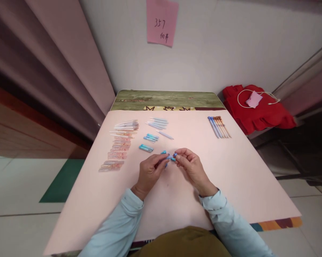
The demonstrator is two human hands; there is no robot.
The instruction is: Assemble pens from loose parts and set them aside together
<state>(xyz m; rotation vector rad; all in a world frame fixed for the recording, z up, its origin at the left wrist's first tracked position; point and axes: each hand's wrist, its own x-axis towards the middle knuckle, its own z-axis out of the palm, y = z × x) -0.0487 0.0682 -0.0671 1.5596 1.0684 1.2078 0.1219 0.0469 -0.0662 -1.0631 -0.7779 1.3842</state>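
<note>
Over the middle of the table, my left hand [150, 171] is closed in a pinch on a small blue piece [169, 157]. Fingertips of my right hand [191, 167] pinch another small blue piece [173, 159], and the two pieces are close together; whether they touch I cannot tell. More small bright blue parts [164, 152] lie just beyond my left fingertips, partly hidden. Behind my left hand are bright blue tubes [146, 147] in a short row, with a second group of blue tubes [151, 137] farther back.
Pale blue pen barrels [158, 123] lie at the back, one barrel [164, 134] apart from them. Clear patterned tubes [120, 146] and thin white refills [124, 125] line the left. Several pens [219, 127] with blue or brown tops lie back right. A red cloth [257, 110] is beyond the table [230, 189].
</note>
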